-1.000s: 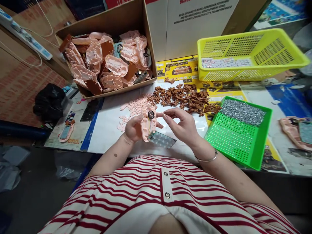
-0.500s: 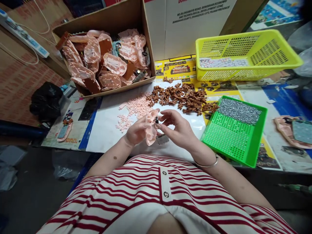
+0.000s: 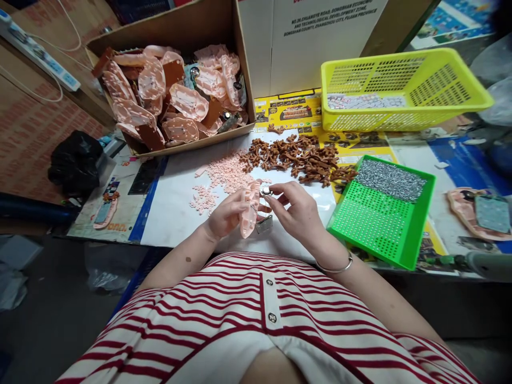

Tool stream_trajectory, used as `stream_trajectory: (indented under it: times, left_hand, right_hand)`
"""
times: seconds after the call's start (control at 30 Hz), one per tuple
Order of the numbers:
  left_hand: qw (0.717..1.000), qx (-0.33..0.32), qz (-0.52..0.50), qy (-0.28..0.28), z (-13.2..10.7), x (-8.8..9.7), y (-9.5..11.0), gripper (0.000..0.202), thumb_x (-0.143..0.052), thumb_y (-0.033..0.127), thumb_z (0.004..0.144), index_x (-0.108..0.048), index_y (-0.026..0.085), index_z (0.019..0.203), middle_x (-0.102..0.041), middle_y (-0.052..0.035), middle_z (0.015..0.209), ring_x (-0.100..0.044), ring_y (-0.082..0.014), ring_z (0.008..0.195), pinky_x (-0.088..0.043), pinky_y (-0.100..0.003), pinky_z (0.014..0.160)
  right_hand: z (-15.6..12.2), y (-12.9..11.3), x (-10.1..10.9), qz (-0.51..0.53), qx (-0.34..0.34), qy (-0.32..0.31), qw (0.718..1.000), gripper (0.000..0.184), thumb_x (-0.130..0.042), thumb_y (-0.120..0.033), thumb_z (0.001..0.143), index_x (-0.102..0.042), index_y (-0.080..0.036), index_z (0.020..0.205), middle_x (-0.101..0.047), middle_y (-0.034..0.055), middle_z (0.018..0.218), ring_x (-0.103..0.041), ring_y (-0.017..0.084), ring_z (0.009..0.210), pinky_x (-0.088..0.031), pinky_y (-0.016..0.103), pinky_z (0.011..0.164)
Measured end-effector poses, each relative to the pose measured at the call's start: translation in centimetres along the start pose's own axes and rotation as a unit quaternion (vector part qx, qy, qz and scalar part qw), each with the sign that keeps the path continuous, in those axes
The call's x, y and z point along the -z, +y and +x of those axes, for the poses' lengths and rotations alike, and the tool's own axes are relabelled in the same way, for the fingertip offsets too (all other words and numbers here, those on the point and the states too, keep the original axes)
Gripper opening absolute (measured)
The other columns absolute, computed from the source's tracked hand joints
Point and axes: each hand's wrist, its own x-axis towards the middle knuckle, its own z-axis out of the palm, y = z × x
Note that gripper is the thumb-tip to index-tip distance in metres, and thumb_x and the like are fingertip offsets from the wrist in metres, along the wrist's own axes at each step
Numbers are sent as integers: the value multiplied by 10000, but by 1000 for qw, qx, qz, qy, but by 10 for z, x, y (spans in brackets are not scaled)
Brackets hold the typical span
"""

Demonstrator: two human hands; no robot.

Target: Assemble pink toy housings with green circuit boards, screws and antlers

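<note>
My left hand (image 3: 227, 214) is closed around a pink plastic shell (image 3: 248, 210), which stands on edge with its hollow side turned right. Between the thumb and fingertips of my right hand (image 3: 295, 209) is a small round silver speaker-like part (image 3: 266, 190), just right of the shell's upper end. A small circuit board (image 3: 264, 225) hangs by thin wires below my right fingers, beside the shell. Behind my hands lie many tiny pink pieces (image 3: 226, 173) and a heap of brown branch-shaped plastic pieces (image 3: 294, 157) on white sheeting.
At the back left stands a cardboard box (image 3: 204, 143) full of pink shells with boards. A yellow basket (image 3: 404, 120) holds small pale parts. The green tray (image 3: 372, 226) holds a pile of screws (image 3: 390, 180). Another pink shell (image 3: 460, 210) with a board lies far right.
My right hand has drawn the round part slightly up and away from the shell and turned its silver face into view. The circuit board now hangs more visibly. A grey rod-like object has appeared at the right edge.
</note>
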Motion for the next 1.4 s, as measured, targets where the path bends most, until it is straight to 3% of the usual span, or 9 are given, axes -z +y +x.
stream_trajectory:
  times: [0.13, 0.27, 0.37, 0.5, 0.67, 0.87, 0.97, 1.23, 1.4]
  left_hand:
    - [999, -3, 37, -26, -4, 2, -3, 766, -785, 381, 698, -554, 231, 1412, -655, -114, 1278, -663, -307, 1113, -538, -411, 912]
    - [998, 11, 44, -32, -7, 5, -5, 757, -784, 364, 702, -553, 249, 1414, -655, -114, 1283, -655, -312, 1126, -521, -440, 937]
    - [999, 18, -8, -26, -7, 5, -6, 635, -781, 378, 705, -626, 204, 1295, -685, -120, 1214, -684, -311, 1059, -530, -459, 922]
    - [995, 36, -90, -35, -4, 2, -8, 529, -765, 435, 690, -683, 159, 1134, -735, -122, 1025, -712, -318, 936, -546, -469, 867]
    - [993, 41, -111, -22, -4, -4, -9, 492, -780, 384, 644, -696, 161, 1074, -736, -89, 947, -693, -243, 842, -542, -374, 808]
    - [993, 54, -102, -33, -4, -5, -10, 483, -802, 388, 630, -691, 141, 1030, -708, -67, 842, -651, -192, 716, -509, -310, 688]
    - [996, 48, -76, -25, -2, -2, -10, 500, -775, 362, 653, -687, 131, 1088, -716, -84, 924, -656, -207, 780, -500, -319, 731]
    - [993, 87, -61, 44, -4, 5, -13, 450, -687, 283, 675, -710, 114, 1091, -732, -78, 918, -655, -207, 784, -495, -319, 733]
    - [993, 76, -72, 61, -1, -6, -9, 382, -691, 254, 687, -712, 103, 1037, -736, -72, 898, -669, -195, 782, -512, -307, 744]
  right_hand:
    - [0, 1, 2, -53, 7, -14, 998, 130, -636, -281, 931, -680, -195, 1017, -679, 87, 942, -636, 184, 735, -523, 337, 692]
    - [1, 5, 5, -40, -8, -46, 998, 128, -649, -255, 918, -708, -213, 1023, -658, 69, 931, -637, 180, 739, -520, 337, 694]
    - [1, 5, 8, 14, -13, -13, 1000, 73, -692, -260, 900, -722, -232, 960, -626, 42, 889, -630, 172, 757, -517, 328, 685]
    - [0, -1, 5, 86, 45, 54, 994, 101, -733, -292, 886, -737, -265, 983, -634, 37, 917, -633, 186, 875, -538, 345, 747]
    - [-2, -4, -5, 90, 76, 58, 991, 116, -715, -329, 899, -754, -279, 995, -630, 55, 993, -629, 199, 943, -551, 380, 787]
    - [-8, -4, -7, -14, 94, 59, 994, 130, -663, -348, 929, -743, -284, 1009, -641, 70, 1005, -629, 224, 950, -543, 406, 778]
    - [-9, -6, -6, -87, 118, 60, 987, 138, -653, -317, 931, -740, -271, 1028, -655, 93, 1052, -624, 244, 956, -517, 420, 783]
    - [-7, 7, -8, 64, 41, 10, 997, 184, -641, -253, 934, -758, -280, 1075, -638, 75, 1029, -629, 217, 992, -542, 412, 855]
    - [-9, 9, -5, 82, 4, -7, 997, 152, -687, -268, 904, -781, -297, 1020, -649, 66, 1025, -632, 218, 985, -543, 416, 863]
